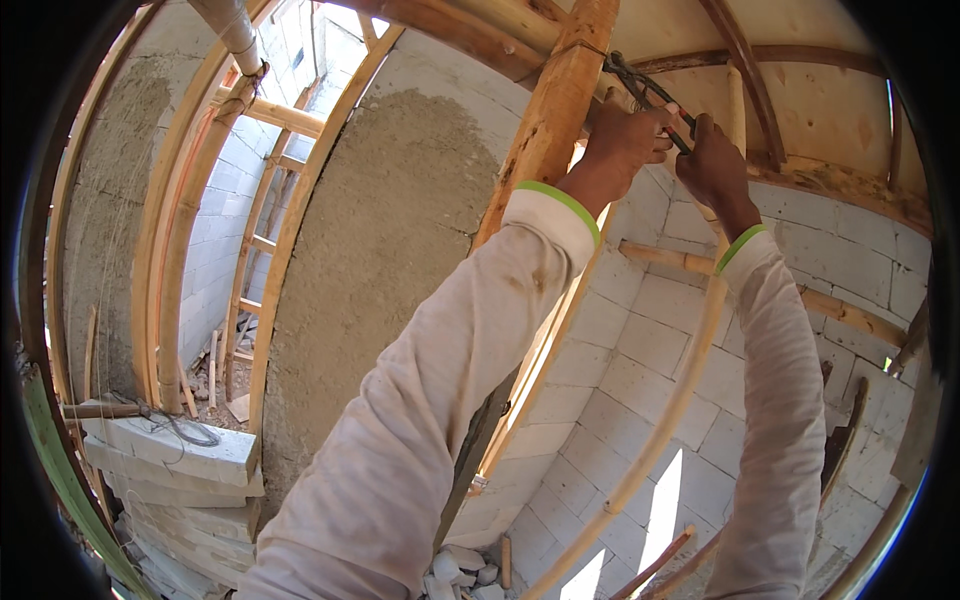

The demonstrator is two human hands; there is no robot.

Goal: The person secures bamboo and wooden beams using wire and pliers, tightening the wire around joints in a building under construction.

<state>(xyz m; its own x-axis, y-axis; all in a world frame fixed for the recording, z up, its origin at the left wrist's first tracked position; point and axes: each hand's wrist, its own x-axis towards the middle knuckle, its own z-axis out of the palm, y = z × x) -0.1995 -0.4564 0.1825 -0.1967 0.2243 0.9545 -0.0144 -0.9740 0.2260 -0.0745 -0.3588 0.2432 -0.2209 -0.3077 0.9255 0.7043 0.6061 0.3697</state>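
Both my arms reach up to an upright wooden post (566, 95), which has a thin dark wire (583, 46) bound round it. Dark, long-handled pincers (640, 80) slant down from beside this wire, their head close to the post. My left hand (622, 145) is closed, its fingertips on the handles near the post. Further right, my right hand (714, 168) grips the lower handle ends in curled fingers. What the jaws bite on is too small to tell.
Behind my right arm stands a bare pale block wall (660, 345), crossed by a curved pole (668, 445). A partly plastered wall (385, 210) rises at the left. Pale blocks (180, 450) are stacked lower left. Timber beams and a board ceiling (820, 95) hang close overhead.
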